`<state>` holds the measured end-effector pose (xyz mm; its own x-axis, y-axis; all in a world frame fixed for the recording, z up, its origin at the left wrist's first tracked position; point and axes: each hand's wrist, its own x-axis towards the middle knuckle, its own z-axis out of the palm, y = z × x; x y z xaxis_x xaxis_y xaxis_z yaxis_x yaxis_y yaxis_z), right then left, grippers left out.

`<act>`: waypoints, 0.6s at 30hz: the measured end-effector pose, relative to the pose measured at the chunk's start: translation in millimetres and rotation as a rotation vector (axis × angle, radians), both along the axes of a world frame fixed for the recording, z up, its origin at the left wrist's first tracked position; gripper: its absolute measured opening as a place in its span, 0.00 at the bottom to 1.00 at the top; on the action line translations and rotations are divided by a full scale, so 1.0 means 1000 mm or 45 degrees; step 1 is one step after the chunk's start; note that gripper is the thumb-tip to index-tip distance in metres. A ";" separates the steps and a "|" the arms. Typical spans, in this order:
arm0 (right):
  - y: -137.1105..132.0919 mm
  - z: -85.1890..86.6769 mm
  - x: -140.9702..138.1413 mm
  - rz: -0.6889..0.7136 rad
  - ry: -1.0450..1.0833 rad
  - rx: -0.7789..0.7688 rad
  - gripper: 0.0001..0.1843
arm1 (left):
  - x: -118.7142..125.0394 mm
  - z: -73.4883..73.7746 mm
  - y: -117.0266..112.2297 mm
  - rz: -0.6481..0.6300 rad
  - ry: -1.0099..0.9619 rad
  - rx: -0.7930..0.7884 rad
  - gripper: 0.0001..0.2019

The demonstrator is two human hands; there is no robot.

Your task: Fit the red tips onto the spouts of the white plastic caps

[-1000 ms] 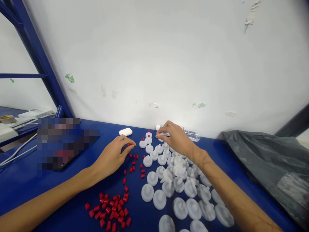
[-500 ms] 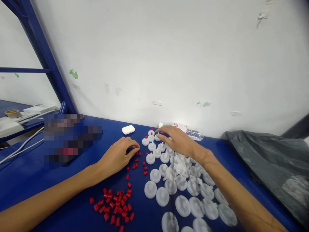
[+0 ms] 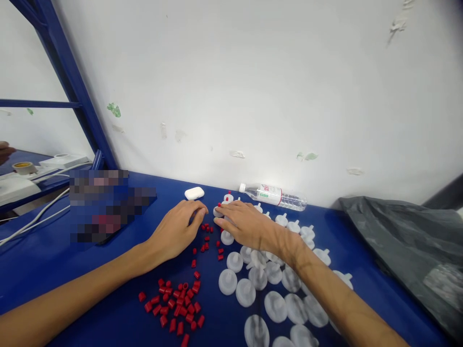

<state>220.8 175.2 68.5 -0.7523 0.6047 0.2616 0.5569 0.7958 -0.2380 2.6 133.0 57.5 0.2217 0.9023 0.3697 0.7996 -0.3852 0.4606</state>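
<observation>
My left hand (image 3: 179,231) rests on the blue table (image 3: 50,270), fingers curled over the scattered red caps (image 3: 207,237); what its fingertips hold is hidden. My right hand (image 3: 246,224) lies palm down across the far white disc-shaped parts (image 3: 253,284), its fingertips touching a white part (image 3: 217,211) with a red cap on it. Both hands' fingertips nearly meet. A pile of red caps (image 3: 175,308) lies nearer to me, left of the white parts.
A white earbud case (image 3: 194,193) and a lying plastic water bottle (image 3: 273,195) sit by the white wall. A dark plastic bag (image 3: 408,246) covers the table's right side. A blurred-out flat object (image 3: 104,207) lies at the left, with white cables (image 3: 32,221) beyond.
My right hand has swung left from the far parts toward my left hand. The left hand has barely moved.
</observation>
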 end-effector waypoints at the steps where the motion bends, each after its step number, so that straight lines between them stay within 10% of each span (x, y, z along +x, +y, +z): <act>1: 0.000 0.002 0.000 0.000 0.022 0.015 0.24 | 0.000 0.002 -0.001 0.014 -0.028 0.009 0.12; 7: -0.009 0.026 -0.005 0.019 0.178 0.106 0.07 | 0.004 0.010 -0.009 -0.005 -0.127 0.041 0.13; 18: -0.034 0.033 -0.016 0.023 0.264 0.059 0.18 | 0.003 0.014 -0.013 -0.161 -0.106 0.012 0.16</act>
